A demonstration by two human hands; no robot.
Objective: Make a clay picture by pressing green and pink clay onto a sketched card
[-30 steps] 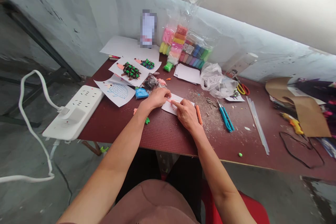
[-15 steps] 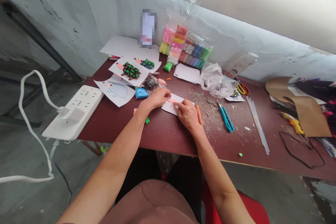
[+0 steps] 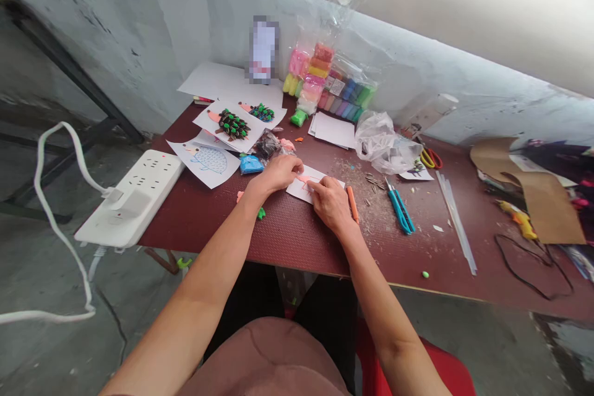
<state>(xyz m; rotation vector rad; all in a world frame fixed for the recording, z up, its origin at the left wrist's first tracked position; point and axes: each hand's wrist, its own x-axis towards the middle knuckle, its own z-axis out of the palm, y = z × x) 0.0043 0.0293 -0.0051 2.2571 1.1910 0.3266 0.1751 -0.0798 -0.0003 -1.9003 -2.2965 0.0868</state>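
The grip of the left hand (image 3: 283,173) is bent, with its fingers curled at the upper left edge of a small white card (image 3: 297,192); whether its fingertips are pressed together or pinch anything cannot be told. The grip of the right hand (image 3: 330,201) has the index finger extended to the flat pink clay (image 3: 303,179) and the other fingers folded; whether the thumb bears on the card is hidden. The pink clay lies on the card, between the two hands, and the card lies flat on the dark red counter (image 3: 297,241). An orange stick (image 3: 352,204) lies just beside the right hand. Farther right are loose seeds (image 3: 374,183) and a teal cutter (image 3: 401,208). Left of the left hand are a blue clay pack (image 3: 251,164) and a sheet with a blue hedgehog drawing (image 3: 211,170). Behind these lies a sheet with a seed-covered hedgehog (image 3: 233,125). Packs of coloured clay (image 3: 346,97) stand at the wall. A clear plastic bag (image 3: 374,136) lies near the scissors (image 3: 431,158). A white power strip (image 3: 134,198) is at the left edge of the counter.
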